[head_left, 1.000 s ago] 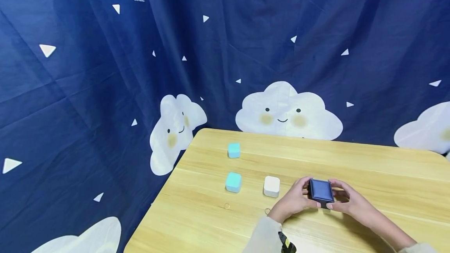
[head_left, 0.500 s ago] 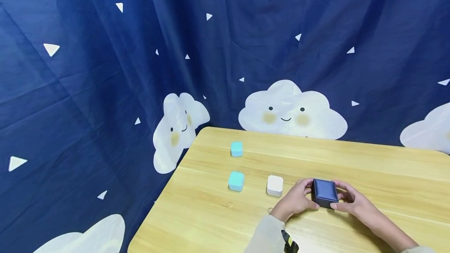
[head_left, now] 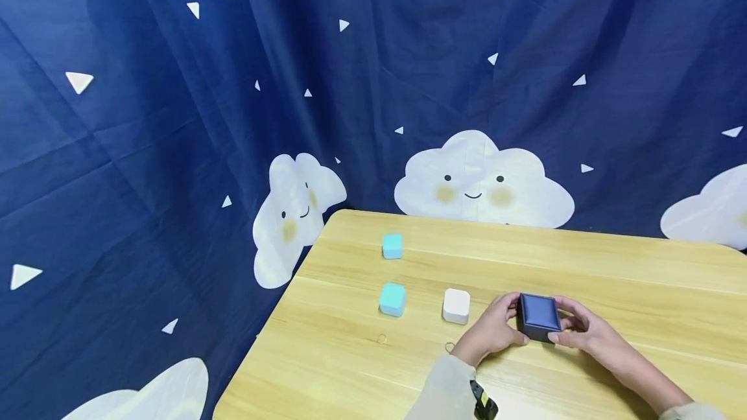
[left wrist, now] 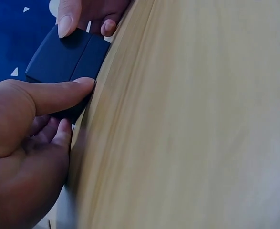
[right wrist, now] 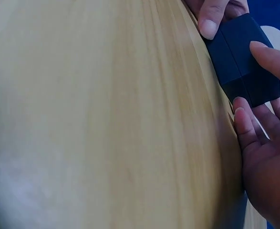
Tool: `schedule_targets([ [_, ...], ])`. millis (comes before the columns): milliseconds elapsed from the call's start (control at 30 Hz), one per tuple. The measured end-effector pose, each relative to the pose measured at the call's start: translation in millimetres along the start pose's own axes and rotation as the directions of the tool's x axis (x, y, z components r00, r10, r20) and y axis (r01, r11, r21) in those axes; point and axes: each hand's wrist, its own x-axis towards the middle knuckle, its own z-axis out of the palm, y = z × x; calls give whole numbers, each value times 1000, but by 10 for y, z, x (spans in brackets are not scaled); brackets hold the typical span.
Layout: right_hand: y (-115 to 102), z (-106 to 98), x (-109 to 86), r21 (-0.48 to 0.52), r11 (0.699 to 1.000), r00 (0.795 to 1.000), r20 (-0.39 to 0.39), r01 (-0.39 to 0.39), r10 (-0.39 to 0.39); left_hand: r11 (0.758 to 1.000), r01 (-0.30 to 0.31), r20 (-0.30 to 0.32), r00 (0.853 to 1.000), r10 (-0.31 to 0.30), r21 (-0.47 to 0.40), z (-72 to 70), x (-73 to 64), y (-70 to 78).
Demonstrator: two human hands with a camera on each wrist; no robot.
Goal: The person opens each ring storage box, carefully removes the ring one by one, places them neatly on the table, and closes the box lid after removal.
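A dark navy ring box [head_left: 539, 313] sits low over the wooden table with its lid down, a seam running across its front. My left hand [head_left: 493, 331] grips its left side; in the left wrist view the left thumb [left wrist: 77, 88] presses the front of the base and the other fingers curl round the side. From the right, my right hand [head_left: 589, 334] holds the box too. Its thumb [right wrist: 264, 50] lies on the lid part in the right wrist view, with fingers bent at the box's side near the tabletop.
Left of the hands stand a white rounded block [head_left: 456, 306] and two cyan ones, a nearer cyan block [head_left: 392, 300] and a farther cyan block [head_left: 392, 246]. A thin gold ring [head_left: 382, 338] lies on the table [head_left: 327, 368]. Another ring [head_left: 449, 347] is beside my left wrist. A blue curtain [head_left: 362, 83] hangs behind.
My thumbs have moved a little apart along the front of the ring box, so more of its front shows. Both hands keep hold of it; the head view has shifted slightly.
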Motion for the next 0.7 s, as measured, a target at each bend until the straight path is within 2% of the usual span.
schedule_targets([
  [167,-15,-30,20,-10,1000,1000,13,-28,28,999,-2,-10,1000,3,52,3,-3,20],
  [433,-12,-88,46,-16,1000,1000,12,2,-2,993,-14,-31,999,18,117,2,18,49],
  [700,4,-96,53,-17,998,997,38,-68,69,993,-18,-31,999,22,119,27,-3,7],
])
